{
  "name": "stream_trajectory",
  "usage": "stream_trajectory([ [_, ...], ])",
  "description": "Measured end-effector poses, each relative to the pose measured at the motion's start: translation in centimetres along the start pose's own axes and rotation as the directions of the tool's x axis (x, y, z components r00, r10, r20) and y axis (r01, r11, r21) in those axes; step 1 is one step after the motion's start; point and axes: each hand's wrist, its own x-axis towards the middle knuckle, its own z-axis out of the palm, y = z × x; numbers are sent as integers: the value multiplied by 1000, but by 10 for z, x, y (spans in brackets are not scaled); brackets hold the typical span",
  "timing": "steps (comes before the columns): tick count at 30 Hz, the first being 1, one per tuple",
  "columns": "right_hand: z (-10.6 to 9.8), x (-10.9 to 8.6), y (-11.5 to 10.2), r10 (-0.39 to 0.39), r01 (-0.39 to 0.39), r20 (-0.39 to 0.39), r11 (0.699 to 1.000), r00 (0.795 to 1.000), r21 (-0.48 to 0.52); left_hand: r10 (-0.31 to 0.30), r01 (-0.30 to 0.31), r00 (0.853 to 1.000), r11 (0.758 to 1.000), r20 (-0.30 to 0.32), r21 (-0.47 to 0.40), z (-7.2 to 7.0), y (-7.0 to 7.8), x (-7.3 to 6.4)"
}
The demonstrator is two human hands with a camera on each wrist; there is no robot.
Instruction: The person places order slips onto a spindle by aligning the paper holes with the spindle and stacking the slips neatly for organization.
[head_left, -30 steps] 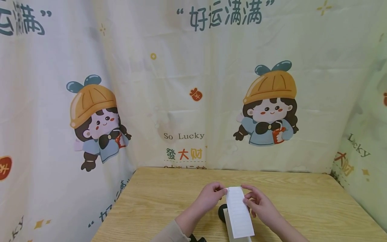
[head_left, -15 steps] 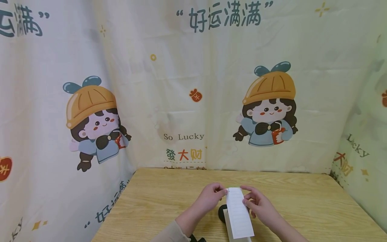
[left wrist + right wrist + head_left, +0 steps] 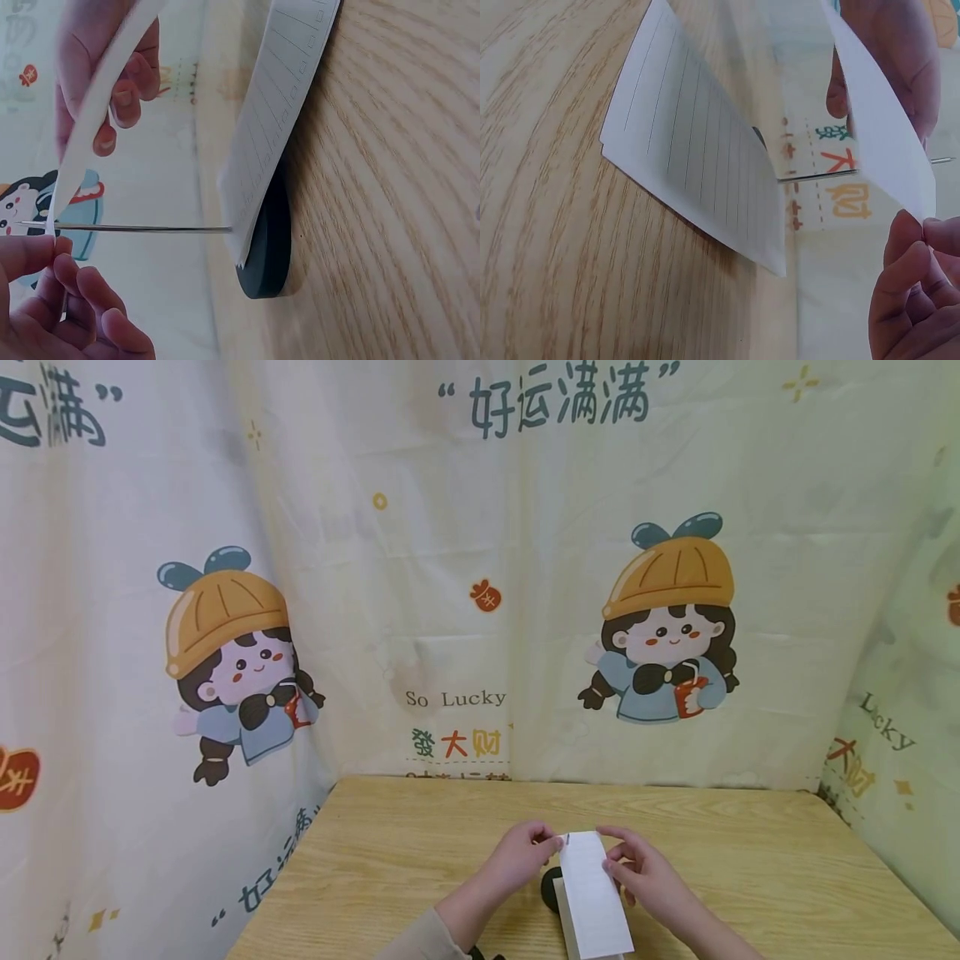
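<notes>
A white paper slip (image 3: 592, 893) is held up by its far end between both hands. My left hand (image 3: 525, 852) pinches its left corner between thumb and fingers. My right hand (image 3: 643, 867) pinches the right edge, its index finger stretched along the far corner. A thin metal spike (image 3: 150, 228) stands upright from a round black base (image 3: 274, 247), and its pointed tip pokes through the raised slip. Lower down, lined paper (image 3: 690, 135) sits on the spike over the base, sloping toward the table.
The wood-grain table (image 3: 405, 835) ends at a cream printed curtain (image 3: 450, 610) behind it, with more curtain at both sides. A small black object (image 3: 480, 953) shows by the left sleeve (image 3: 427, 937) at the bottom edge.
Both hands and the slip have come slightly down. More of the spike's tip now shows above the slip near the left thumb, and the slip's tilt has altered a little.
</notes>
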Motion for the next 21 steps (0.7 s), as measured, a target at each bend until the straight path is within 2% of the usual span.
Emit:
stream_trajectory([
  [8,-2,-2,1,20,-19,26,1000,999,-15,-14,13,1000,999,18,44,0,-3,1],
  [16,0,-3,5,51,-50,55,999,997,-11,-33,32,999,998,12,47,1,-8,0],
  [21,2,-4,9,38,-38,58,999,998,-2,-32,31,999,998,6,61,2,-10,-1],
])
